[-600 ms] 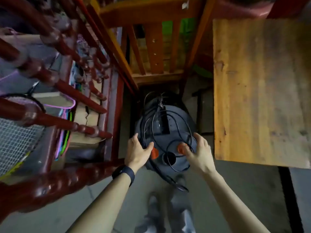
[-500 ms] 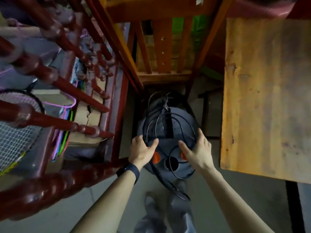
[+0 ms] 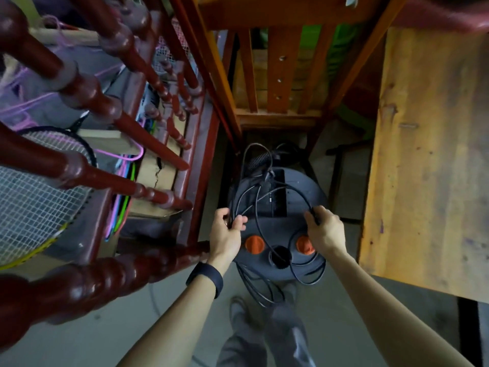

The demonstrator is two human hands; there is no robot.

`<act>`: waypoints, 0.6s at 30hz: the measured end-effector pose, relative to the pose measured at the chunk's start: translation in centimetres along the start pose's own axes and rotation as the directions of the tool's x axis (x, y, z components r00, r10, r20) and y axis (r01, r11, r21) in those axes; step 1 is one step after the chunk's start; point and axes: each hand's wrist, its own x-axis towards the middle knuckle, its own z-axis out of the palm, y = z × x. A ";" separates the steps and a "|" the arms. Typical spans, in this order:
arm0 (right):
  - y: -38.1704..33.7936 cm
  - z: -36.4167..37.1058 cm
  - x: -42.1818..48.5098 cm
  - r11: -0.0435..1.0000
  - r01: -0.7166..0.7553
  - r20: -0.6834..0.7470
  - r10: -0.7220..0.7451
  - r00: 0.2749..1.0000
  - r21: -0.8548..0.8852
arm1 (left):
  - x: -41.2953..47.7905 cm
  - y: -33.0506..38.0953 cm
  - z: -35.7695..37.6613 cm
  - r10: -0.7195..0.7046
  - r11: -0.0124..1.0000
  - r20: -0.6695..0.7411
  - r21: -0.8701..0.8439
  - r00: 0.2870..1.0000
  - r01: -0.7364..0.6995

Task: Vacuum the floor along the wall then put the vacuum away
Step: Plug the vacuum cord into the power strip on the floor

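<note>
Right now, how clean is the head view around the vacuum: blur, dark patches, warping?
Head view: dim overall; vacuum and cord fairly sharp at centre; wide lens bows the red railing and table edge; frame corners smeared; deep shadow under the chair behind the vacuum.

A dark red turned-wood balustrade (image 3: 79, 87) crowds my left, a white-strung badminton racket with a black frame (image 3: 34, 207) lying behind its spindles; ahead stands an orange-brown slatted wooden frame (image 3: 277, 75), and a worn, bare plank tabletop (image 3: 428, 154) fills my right.
</note>
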 end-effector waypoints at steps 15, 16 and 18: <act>3.9 2.3 -21.5 0.937 -0.349 0.253 0.342 0.905 -0.021 | -11.3 -5.1 -6.7 -0.017 0.993 0.470 -0.096 0.882 0.070; 3.5 2.5 -22.9 0.938 -0.339 0.127 0.329 0.936 0.068 | -11.7 -5.5 -7.0 -0.020 0.994 0.513 -0.080 0.858 0.071; 2.3 2.4 -24.9 0.905 -0.317 -0.075 0.350 0.934 0.283 | -13.0 -6.1 -7.1 -0.038 0.997 0.586 -0.030 0.810 0.069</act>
